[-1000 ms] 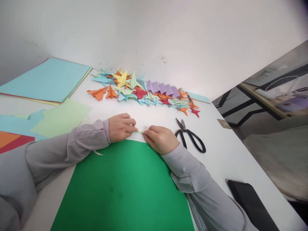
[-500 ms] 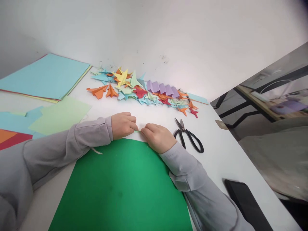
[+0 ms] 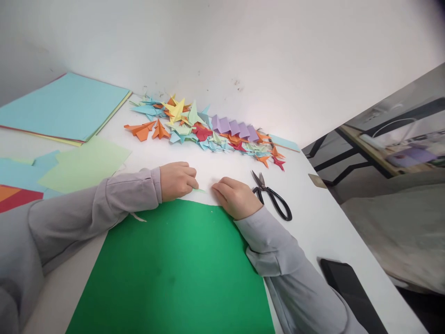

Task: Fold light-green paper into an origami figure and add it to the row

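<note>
A thin light-green paper piece (image 3: 199,189) pokes out from the pinched fingers of my left hand (image 3: 178,181), just beyond the far edge of a large green sheet (image 3: 174,264). My right hand (image 3: 233,197) is a small gap to the right of that piece, its thumb and fingertips pressed together over the white table. Whether anything is between those right fingertips, I cannot make out. Black-handled scissors (image 3: 271,194) lie to the right of my right hand, blades slightly apart and pointing away.
Folded paper shapes in many colours (image 3: 201,130) are heaped along the wall. A stack of coloured sheets (image 3: 66,106) lies back left, with loose light-green paper (image 3: 85,164) and other scraps before it. A black phone (image 3: 351,292) rests near the right table edge.
My right hand has drawn away to the right, opening a gap between the hands. More of the light-green paper piece shows at my left fingertips. The left hand has hardly moved.
</note>
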The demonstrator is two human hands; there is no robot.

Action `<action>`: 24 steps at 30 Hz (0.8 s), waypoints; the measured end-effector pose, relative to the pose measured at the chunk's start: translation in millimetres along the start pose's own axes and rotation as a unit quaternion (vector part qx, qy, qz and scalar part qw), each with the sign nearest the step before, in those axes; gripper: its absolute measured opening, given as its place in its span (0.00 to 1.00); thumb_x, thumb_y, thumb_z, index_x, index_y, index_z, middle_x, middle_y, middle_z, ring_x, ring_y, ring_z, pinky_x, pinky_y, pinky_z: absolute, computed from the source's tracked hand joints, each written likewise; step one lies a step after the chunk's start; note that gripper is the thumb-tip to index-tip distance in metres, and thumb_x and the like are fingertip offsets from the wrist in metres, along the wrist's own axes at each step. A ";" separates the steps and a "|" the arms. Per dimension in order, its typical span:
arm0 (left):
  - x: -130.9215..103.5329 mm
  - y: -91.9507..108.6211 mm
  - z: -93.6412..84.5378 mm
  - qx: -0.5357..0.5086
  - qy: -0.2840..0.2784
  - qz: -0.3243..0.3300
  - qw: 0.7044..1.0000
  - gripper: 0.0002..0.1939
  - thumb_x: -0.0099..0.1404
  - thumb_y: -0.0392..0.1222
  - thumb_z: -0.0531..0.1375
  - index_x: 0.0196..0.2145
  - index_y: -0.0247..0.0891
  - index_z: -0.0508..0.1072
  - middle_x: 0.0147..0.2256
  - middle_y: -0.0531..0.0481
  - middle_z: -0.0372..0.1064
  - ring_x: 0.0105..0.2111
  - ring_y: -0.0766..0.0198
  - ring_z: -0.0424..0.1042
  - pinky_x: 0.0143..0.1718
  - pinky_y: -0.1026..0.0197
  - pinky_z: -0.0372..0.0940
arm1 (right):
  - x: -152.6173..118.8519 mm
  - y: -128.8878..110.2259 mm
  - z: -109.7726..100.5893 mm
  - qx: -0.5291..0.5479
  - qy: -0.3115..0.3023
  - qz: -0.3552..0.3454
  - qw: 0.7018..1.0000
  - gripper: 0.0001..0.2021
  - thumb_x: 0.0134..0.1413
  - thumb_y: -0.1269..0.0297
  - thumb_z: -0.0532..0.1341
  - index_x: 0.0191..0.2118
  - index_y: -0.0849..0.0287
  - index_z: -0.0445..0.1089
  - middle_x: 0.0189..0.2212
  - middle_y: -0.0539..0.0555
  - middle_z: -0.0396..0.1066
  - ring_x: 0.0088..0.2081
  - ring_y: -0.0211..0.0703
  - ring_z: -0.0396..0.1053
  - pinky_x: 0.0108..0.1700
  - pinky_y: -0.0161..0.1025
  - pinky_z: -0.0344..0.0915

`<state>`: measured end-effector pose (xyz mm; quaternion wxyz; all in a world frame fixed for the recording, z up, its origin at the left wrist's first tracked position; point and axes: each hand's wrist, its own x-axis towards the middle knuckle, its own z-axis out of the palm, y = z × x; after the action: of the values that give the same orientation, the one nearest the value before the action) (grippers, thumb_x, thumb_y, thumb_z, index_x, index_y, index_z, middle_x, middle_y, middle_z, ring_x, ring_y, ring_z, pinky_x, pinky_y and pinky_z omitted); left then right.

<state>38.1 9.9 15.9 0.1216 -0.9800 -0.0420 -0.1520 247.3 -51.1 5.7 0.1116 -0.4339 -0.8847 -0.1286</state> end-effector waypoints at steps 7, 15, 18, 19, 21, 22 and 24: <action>-0.4 1.1 1.0 0.005 0.041 0.011 0.999 0.15 0.61 0.29 0.49 0.20 0.36 0.68 0.31 0.51 0.72 0.31 0.66 0.63 0.30 0.60 0.53 | -7.4 -14.6 -4.1 0.034 0.076 -0.015 0.996 0.11 0.54 0.69 0.52 0.35 0.62 0.71 0.24 0.54 0.68 0.26 0.38 0.62 0.28 0.34 0.57; 0.3 4.5 1.0 -0.001 0.027 0.005 1.000 0.16 0.62 0.31 0.49 0.20 0.35 0.68 0.31 0.47 0.71 0.28 0.64 0.59 0.29 0.60 0.54 | -8.2 -47.6 -15.1 -0.030 0.047 0.083 0.995 0.14 0.57 0.61 0.51 0.40 0.61 0.71 0.22 0.53 0.65 0.26 0.39 0.58 0.27 0.37 0.49; 0.0 5.0 1.6 -0.010 0.036 0.010 0.999 0.15 0.62 0.30 0.50 0.20 0.34 0.68 0.30 0.47 0.70 0.26 0.64 0.58 0.29 0.60 0.55 | -7.0 -51.8 -16.4 -0.040 0.032 0.087 0.995 0.14 0.57 0.60 0.51 0.41 0.61 0.70 0.23 0.53 0.64 0.26 0.40 0.57 0.27 0.38 0.47; -0.1 5.2 1.6 -0.012 0.036 0.011 0.999 0.15 0.62 0.30 0.50 0.20 0.34 0.68 0.29 0.47 0.69 0.26 0.65 0.58 0.29 0.60 0.55 | -6.6 -52.6 -16.3 -0.040 0.028 0.091 0.995 0.14 0.57 0.60 0.51 0.41 0.61 0.70 0.23 0.54 0.64 0.26 0.40 0.57 0.27 0.38 0.47; -0.2 5.6 1.2 -0.012 0.026 0.007 1.000 0.16 0.63 0.31 0.50 0.20 0.34 0.68 0.30 0.47 0.70 0.26 0.65 0.58 0.29 0.61 0.56 | -5.9 -53.6 -15.5 -0.032 0.021 0.102 0.994 0.14 0.57 0.60 0.51 0.40 0.61 0.70 0.24 0.54 0.64 0.27 0.40 0.57 0.28 0.38 0.47; -0.2 5.8 0.8 -0.013 0.018 0.003 1.000 0.16 0.63 0.31 0.49 0.20 0.34 0.68 0.32 0.47 0.70 0.27 0.65 0.58 0.29 0.61 0.56 | -5.7 -53.8 -14.8 -0.025 0.021 0.107 0.994 0.14 0.57 0.61 0.51 0.40 0.61 0.70 0.24 0.54 0.64 0.27 0.40 0.57 0.28 0.38 0.48; 0.0 5.8 -0.1 -0.018 0.007 -0.005 1.000 0.16 0.63 0.31 0.49 0.20 0.34 0.69 0.35 0.47 0.70 0.27 0.65 0.58 0.30 0.61 0.56 | -5.9 -53.8 -13.4 -0.009 0.028 0.116 0.993 0.13 0.57 0.62 0.51 0.40 0.61 0.70 0.24 0.54 0.64 0.27 0.39 0.56 0.28 0.38 0.49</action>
<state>38.8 4.2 14.7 0.1038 -0.9806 -0.0431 -0.1603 209.1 -91.5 9.5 0.1467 -0.5306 -0.8238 -0.1353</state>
